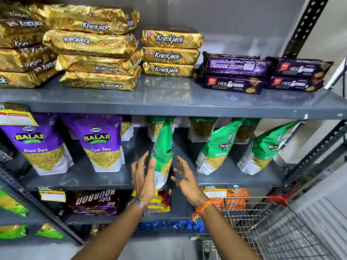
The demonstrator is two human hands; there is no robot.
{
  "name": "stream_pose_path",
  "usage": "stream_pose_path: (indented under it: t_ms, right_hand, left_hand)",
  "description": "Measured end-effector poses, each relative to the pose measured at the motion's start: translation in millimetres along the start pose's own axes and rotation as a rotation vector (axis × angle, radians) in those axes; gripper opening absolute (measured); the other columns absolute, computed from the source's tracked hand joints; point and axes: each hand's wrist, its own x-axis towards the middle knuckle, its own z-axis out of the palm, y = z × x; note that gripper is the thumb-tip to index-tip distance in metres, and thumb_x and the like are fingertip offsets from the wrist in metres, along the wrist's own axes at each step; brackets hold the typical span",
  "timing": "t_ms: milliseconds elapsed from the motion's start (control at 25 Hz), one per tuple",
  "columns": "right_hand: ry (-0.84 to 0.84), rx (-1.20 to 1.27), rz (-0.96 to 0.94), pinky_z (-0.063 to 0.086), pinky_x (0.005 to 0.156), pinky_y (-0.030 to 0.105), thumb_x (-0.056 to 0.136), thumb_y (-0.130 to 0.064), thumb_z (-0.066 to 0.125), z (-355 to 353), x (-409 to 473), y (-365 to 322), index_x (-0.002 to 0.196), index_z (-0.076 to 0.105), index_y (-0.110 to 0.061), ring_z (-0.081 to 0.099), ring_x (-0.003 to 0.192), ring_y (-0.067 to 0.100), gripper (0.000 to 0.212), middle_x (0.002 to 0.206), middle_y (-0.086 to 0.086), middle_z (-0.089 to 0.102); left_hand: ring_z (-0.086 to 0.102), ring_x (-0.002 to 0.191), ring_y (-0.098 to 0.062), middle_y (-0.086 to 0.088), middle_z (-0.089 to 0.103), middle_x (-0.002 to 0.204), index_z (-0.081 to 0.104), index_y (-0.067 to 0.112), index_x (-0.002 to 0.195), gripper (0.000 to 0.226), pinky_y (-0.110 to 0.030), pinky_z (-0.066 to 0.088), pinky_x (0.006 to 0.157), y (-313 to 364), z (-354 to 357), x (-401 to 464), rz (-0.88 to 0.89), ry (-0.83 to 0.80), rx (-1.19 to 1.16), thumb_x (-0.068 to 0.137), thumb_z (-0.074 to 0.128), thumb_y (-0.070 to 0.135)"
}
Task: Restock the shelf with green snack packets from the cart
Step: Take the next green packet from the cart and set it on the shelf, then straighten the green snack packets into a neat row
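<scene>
A green snack packet (pixel 163 147) stands upright at the front of the grey middle shelf (pixel 105 177), edge-on to me. My left hand (pixel 142 177) is at its left side, fingers spread, thumb resting against the packet's edge. My right hand (pixel 185 177) hovers just right of it with fingers apart, not touching. Two more green packets (pixel 216 147) (pixel 262 149) lean to the right on the same shelf, and others (pixel 201 126) stand behind them. The wire cart (pixel 262 222) is at the lower right; I see no packets in the part that shows.
Purple Aloo Sev packets (pixel 102 143) fill the shelf's left half. The upper shelf holds gold Krackjack stacks (pixel 169 53) and purple Hide & Seek packs (pixel 234 76). Biscuit packs (pixel 93 201) lie on the shelf below. A perforated steel upright (pixel 308 23) bounds the right side.
</scene>
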Motion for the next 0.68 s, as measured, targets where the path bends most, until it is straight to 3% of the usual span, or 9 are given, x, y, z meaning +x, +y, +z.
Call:
stream_pose_path:
  t_ms: [120,200,280,320,400,480,520,600,680]
  right_hand:
    - [-0.090,0.000,-0.039,0.050,0.096,0.011,0.084,0.026,0.036,2.2,-3.8,-8.0,0.154,0.024,-0.028,0.048,0.128,-0.012,0.090,0.144,-0.020,0.042]
    - [-0.208,-0.030,-0.066,0.042,0.115,0.025,0.079,0.028,0.030,10.5,-9.2,-8.7,0.152,0.031,-0.023,0.046,0.138,-0.001,0.090,0.151,-0.010,0.045]
    - [-0.265,-0.146,-0.096,0.039,0.119,0.034,0.071,0.023,0.031,11.0,-15.3,-1.1,0.139,0.052,-0.024,0.050,0.137,0.009,0.086,0.144,-0.002,0.057]
    - [-0.196,-0.185,-0.126,0.044,0.116,0.038,0.070,0.020,0.036,4.4,-19.5,6.0,0.128,0.061,-0.031,0.057,0.130,0.010,0.081,0.134,-0.003,0.065]
    - [0.210,-0.150,-0.126,0.054,0.103,0.045,0.074,0.014,0.055,-25.3,-25.8,14.8,0.106,0.066,-0.048,0.066,0.108,0.016,0.071,0.109,-0.010,0.069]
    - [0.632,0.030,-0.082,0.052,0.100,0.053,0.070,0.012,0.076,-68.0,-24.4,21.8,0.110,0.060,-0.040,0.062,0.102,0.024,0.067,0.106,-0.002,0.062]
    - [0.722,0.065,-0.042,0.047,0.106,0.055,0.066,0.008,0.084,-87.2,-20.5,21.4,0.121,0.054,-0.028,0.057,0.110,0.027,0.073,0.116,0.004,0.058]
    - [0.699,-0.054,0.045,0.034,0.119,0.051,0.058,-0.001,0.093,-115.9,-8.4,19.5,0.142,0.034,-0.011,0.043,0.134,0.031,0.104,0.145,0.014,0.041]
    - [0.615,-0.185,0.055,0.023,0.126,0.044,0.050,0.000,0.096,-134.4,7.0,17.1,0.152,0.017,-0.001,0.028,0.147,0.029,0.129,0.158,0.017,0.024]
  left_hand:
    - [0.057,0.121,-0.010,0.004,0.056,0.132,0.047,0.037,0.136,0.081,-0.040,0.047,0.104,6.8,16.8,-28.5,0.014,-0.018,-0.169,0.069,0.057,0.082]
    - [0.060,0.122,-0.014,0.005,0.059,0.130,0.045,0.035,0.140,0.097,-0.040,0.049,0.103,17.2,24.1,-27.9,-0.009,-0.018,-0.160,0.057,0.066,0.082]
    - [0.064,0.115,-0.010,0.008,0.065,0.125,0.048,0.037,0.139,0.105,-0.034,0.052,0.100,28.2,26.2,-9.9,-0.063,0.038,-0.152,0.047,0.074,0.079]
    - [0.066,0.110,-0.003,0.012,0.067,0.122,0.049,0.037,0.138,0.106,-0.025,0.053,0.097,33.4,25.5,1.8,-0.074,0.071,-0.158,0.044,0.079,0.075]
    - [0.066,0.100,0.011,0.019,0.070,0.113,0.056,0.036,0.134,0.094,-0.011,0.052,0.088,41.2,24.6,27.2,-0.062,0.118,-0.243,0.048,0.087,0.058]
    - [0.072,0.090,0.004,0.014,0.076,0.102,0.070,0.028,0.115,0.052,-0.027,0.059,0.087,47.5,24.2,48.1,-0.112,0.101,-0.457,0.066,0.086,0.038]
    - [0.074,0.081,0.002,0.011,0.078,0.096,0.071,0.026,0.104,0.031,-0.036,0.061,0.085,48.2,22.6,58.3,-0.154,0.071,-0.543,0.075,0.081,0.032]
    - [0.074,0.080,0.001,0.008,0.077,0.103,0.065,0.027,0.100,0.018,-0.039,0.060,0.088,45.5,12.4,77.4,-0.212,-0.055,-0.583,0.085,0.073,0.032]
    - [0.071,0.097,-0.005,0.007,0.072,0.114,0.063,0.027,0.112,0.024,-0.040,0.052,0.102,41.4,-1.6,99.2,-0.201,-0.248,-0.486,0.090,0.067,0.033]
